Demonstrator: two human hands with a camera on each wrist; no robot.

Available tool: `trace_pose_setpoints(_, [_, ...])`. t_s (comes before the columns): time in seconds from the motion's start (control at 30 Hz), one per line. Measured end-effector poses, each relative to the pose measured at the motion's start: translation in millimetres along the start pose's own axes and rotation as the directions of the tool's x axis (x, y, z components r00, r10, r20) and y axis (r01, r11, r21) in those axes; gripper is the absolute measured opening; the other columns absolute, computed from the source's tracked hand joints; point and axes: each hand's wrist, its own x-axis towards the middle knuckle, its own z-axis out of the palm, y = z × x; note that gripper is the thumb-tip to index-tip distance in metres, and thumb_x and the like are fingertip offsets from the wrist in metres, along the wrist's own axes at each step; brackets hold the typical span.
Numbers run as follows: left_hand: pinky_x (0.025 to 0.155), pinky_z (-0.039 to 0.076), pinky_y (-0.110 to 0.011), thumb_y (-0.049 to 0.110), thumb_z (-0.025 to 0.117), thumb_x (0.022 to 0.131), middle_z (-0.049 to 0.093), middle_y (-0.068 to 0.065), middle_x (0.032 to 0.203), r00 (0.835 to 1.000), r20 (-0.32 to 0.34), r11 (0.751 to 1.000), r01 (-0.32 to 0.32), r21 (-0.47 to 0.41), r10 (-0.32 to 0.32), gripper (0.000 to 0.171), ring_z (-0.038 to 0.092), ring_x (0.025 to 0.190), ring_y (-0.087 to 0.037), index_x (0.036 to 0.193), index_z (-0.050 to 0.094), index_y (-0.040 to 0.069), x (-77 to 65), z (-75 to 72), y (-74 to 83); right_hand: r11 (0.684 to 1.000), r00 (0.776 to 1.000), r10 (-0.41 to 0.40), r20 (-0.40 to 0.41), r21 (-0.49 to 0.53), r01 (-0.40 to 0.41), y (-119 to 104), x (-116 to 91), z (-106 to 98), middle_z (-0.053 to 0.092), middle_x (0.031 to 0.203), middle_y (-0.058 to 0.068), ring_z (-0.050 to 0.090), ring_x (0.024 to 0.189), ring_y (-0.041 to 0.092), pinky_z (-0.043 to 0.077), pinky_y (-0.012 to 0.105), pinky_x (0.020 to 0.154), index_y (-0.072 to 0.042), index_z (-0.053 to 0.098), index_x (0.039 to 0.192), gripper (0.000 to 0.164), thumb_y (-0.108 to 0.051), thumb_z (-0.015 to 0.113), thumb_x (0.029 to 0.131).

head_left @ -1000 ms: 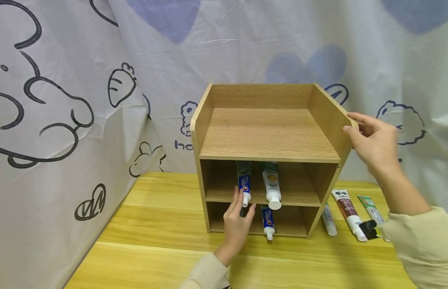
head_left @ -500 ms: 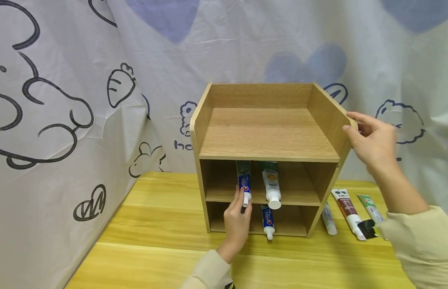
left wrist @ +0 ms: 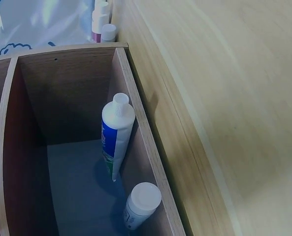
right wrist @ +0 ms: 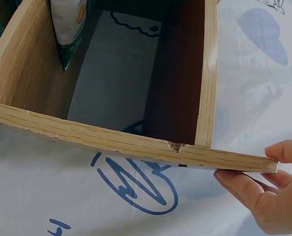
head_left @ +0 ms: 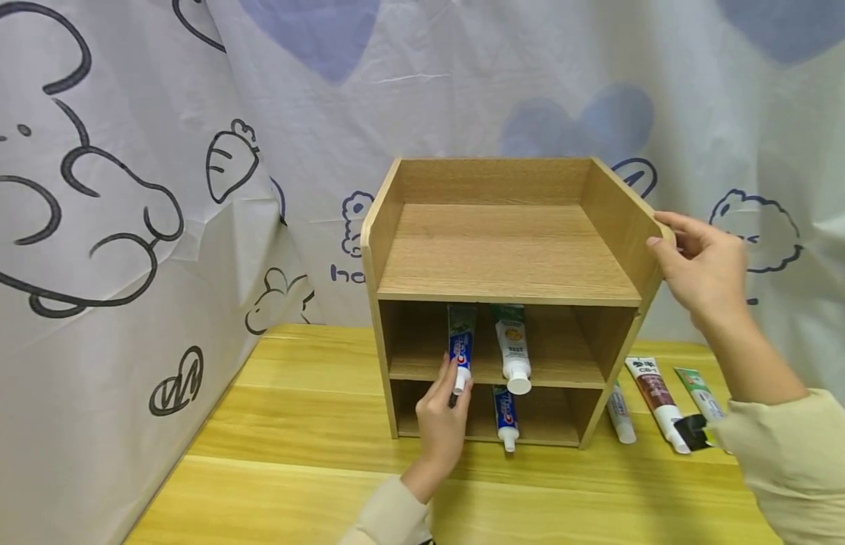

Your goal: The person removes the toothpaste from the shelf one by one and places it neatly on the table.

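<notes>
My left hand [head_left: 441, 428] pinches a blue and green toothpaste tube [head_left: 461, 344] near its white cap, fingers on one side and thumb on the other. This tube lies on the middle shelf of a wooden desktop shelf unit [head_left: 504, 250], cap outward. Beside it on that shelf rests a white toothpaste tube [head_left: 513, 341] with a green end. Below, a blue toothpaste tube [left wrist: 117, 132] and another white-capped tube [left wrist: 142, 204] lie in the bottom compartment. My right hand [head_left: 712, 265] grips the upper front edge of the unit's right side panel [right wrist: 234, 161], thumb and fingers on opposite faces.
Right of the unit, a white tube [head_left: 620, 416], a maroon and white tube [head_left: 657, 401] and a green and white tube [head_left: 698, 390] lie on the yellow wooden table [head_left: 279, 454]. A printed white curtain [head_left: 293, 113] hangs behind and at the left.
My left thumb has closed in on the cap of the blue and green tube, and the tube's cap end has shifted slightly down and left. My right hand keeps its hold on the panel.
</notes>
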Motion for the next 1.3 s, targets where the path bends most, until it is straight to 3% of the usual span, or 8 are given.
trace_pose_setpoints(0.23, [0.077,0.056,-0.027,-0.006,0.074,0.069,0.063,-0.030,0.106,1.000,-0.021,0.999,0.002,-0.041,-0.003,0.037,0.066,0.092,-0.038,0.104,0.064,-0.013,-0.5,-6.8,-1.1,1.000,1.000,-0.007,0.004,-0.002,0.007,-0.4,2.9,1.7,0.059,0.123,0.021,0.051,0.078,-0.007,0.043,-0.003,0.058,-0.012,0.049,0.135,0.045,-0.027,0.049,0.093])
trace_pose_setpoints(0.5, [0.080,0.054,-0.024,-0.007,0.074,0.069,0.063,-0.030,0.107,0.999,-0.014,0.994,0.046,-0.099,-0.048,0.037,0.064,0.095,-0.039,0.104,0.064,-0.013,-2.5,-15.0,-0.8,1.000,1.000,0.000,0.027,-0.004,0.000,1.0,5.4,0.9,0.057,0.126,0.021,0.052,0.084,-0.003,0.042,-0.005,0.059,-0.013,0.047,0.137,0.045,-0.027,0.047,0.094])
trace_pose_setpoints(0.83, [0.076,0.057,-0.030,-0.005,0.078,0.066,0.064,-0.031,0.103,0.996,-0.049,0.995,0.067,-0.071,-0.071,0.041,0.066,0.091,-0.039,0.104,0.064,-0.013,-0.8,-9.2,1.2,1.000,1.000,-0.017,0.024,-0.003,0.017,3.3,9.5,1.0,0.057,0.125,0.022,0.050,0.078,-0.008,0.042,-0.005,0.059,-0.011,0.048,0.136,0.045,-0.026,0.048,0.093])
trace_pose_setpoints(1.03, [0.073,0.057,-0.029,-0.009,0.077,0.063,0.066,-0.030,0.098,0.994,-0.079,0.993,0.066,-0.094,-0.074,0.038,0.067,0.086,-0.040,0.099,0.065,-0.014,-0.3,-17.6,4.2,1.000,1.000,-0.013,0.016,-0.014,0.013,-1.6,3.8,-1.1,0.059,0.122,0.023,0.048,0.075,-0.010,0.043,-0.004,0.058,-0.012,0.048,0.136,0.045,-0.026,0.048,0.093])
trace_pose_setpoints(1.3, [0.064,0.058,-0.022,-0.011,0.076,0.062,0.068,-0.027,0.096,0.996,-0.051,0.990,0.070,-0.124,-0.077,0.038,0.068,0.082,-0.037,0.098,0.066,-0.013,-0.3,-36.2,2.8,1.000,1.000,-0.006,-0.002,-0.025,0.006,-10.1,-5.0,-5.3,0.058,0.124,0.023,0.049,0.076,-0.009,0.043,-0.004,0.058,-0.012,0.048,0.136,0.045,-0.025,0.048,0.093])
